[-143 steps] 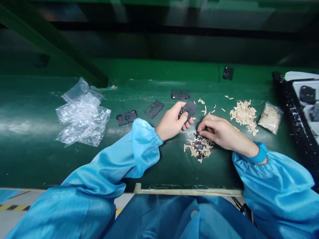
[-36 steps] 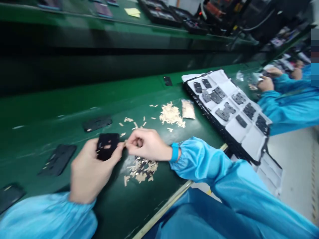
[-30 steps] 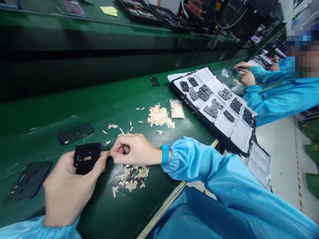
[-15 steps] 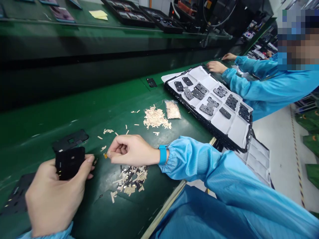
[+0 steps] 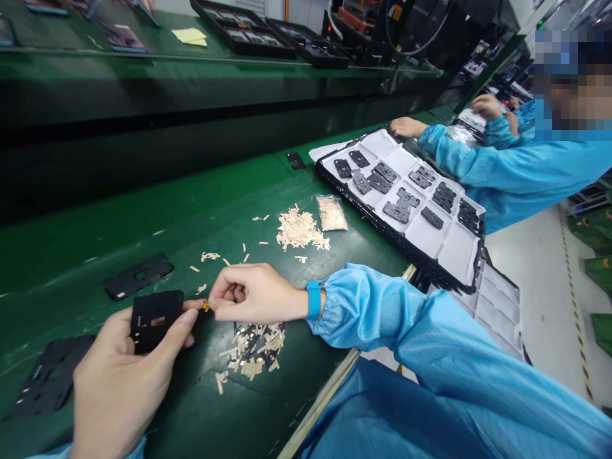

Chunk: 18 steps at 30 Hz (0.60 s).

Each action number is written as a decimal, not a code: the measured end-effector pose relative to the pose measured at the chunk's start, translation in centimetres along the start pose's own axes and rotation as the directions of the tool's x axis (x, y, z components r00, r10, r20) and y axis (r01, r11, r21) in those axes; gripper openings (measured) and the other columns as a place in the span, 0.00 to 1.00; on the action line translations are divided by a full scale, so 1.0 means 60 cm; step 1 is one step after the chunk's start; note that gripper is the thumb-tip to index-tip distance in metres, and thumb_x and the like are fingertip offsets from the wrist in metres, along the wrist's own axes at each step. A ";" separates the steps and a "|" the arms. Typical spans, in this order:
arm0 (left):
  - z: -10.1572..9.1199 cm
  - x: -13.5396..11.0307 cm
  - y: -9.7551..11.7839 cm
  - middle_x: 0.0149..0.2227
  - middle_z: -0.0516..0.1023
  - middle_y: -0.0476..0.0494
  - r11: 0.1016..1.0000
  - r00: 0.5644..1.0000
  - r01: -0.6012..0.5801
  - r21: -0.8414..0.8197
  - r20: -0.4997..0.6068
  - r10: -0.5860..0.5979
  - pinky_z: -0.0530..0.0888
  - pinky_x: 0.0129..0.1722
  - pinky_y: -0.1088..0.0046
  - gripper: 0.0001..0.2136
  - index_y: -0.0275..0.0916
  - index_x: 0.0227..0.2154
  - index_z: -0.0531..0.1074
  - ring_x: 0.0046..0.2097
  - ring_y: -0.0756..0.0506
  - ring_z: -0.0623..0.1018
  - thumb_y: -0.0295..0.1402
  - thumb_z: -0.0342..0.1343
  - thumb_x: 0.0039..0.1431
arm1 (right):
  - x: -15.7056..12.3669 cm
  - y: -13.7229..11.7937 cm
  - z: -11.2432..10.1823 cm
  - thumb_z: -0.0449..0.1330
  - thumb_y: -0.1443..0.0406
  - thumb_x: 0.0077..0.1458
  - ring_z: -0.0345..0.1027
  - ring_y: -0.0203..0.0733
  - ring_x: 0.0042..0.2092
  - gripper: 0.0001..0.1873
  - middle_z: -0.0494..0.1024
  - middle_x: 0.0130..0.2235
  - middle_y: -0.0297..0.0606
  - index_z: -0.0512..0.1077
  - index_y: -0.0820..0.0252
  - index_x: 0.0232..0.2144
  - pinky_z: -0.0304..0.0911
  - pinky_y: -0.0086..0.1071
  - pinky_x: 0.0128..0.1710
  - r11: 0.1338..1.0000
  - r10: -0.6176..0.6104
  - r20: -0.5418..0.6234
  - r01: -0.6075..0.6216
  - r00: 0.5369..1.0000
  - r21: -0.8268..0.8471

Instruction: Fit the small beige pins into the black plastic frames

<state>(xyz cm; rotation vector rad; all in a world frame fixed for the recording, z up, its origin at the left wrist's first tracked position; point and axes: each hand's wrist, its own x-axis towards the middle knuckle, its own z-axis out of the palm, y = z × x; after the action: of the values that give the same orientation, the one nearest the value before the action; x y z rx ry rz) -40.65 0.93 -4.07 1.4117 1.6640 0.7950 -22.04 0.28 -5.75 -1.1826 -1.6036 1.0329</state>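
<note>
On the green bench: your left hand gripping a black plate, angled toward your right hand, pinching a small gold strip.

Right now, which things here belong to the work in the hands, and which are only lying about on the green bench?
In the work: left hand holding a black plate; right hand pinching a small tan strip; pile of tan strips and black scraps.
Lying about: second black plate; bag of strips; white-lined tray of plates.
</note>
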 end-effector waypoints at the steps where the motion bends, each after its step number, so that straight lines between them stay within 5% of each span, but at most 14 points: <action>1: 0.000 0.000 0.001 0.28 0.80 0.55 1.000 1.000 0.013 0.016 -0.005 -0.013 0.75 0.35 0.68 0.17 0.46 0.35 0.75 0.35 0.42 0.81 0.45 0.66 0.42 | 0.000 -0.001 0.000 0.65 0.67 0.52 0.64 0.32 0.32 0.05 0.71 0.29 0.28 0.70 0.59 0.30 0.62 0.26 0.35 1.000 -0.006 -0.003 0.006 1.000 -0.017; 13: 0.000 0.005 0.008 0.32 0.82 0.51 0.997 0.999 0.048 0.059 0.003 -0.048 0.75 0.35 0.68 0.22 0.43 0.38 0.76 0.37 0.40 0.81 0.48 0.66 0.40 | 0.001 -0.001 -0.002 0.64 0.68 0.54 0.66 0.33 0.34 0.05 0.72 0.30 0.29 0.69 0.58 0.30 0.63 0.26 0.38 0.989 -0.025 0.044 0.031 0.999 -0.146; 18: -0.003 -0.007 0.015 0.34 0.80 0.47 0.976 0.991 -0.136 0.170 0.028 0.133 0.74 0.41 0.68 0.19 0.39 0.40 0.75 0.39 0.42 0.79 0.47 0.63 0.50 | -0.010 -0.007 -0.002 0.61 0.70 0.55 0.66 0.33 0.32 0.02 0.73 0.31 0.31 0.72 0.60 0.30 0.63 0.27 0.34 0.991 -0.076 0.037 0.079 0.996 -0.110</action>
<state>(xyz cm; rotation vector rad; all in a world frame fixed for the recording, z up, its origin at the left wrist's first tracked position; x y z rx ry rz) -40.36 0.69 -3.12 1.6604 1.6708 0.7263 -21.93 -0.35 -5.39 -1.1725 -1.7388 0.9277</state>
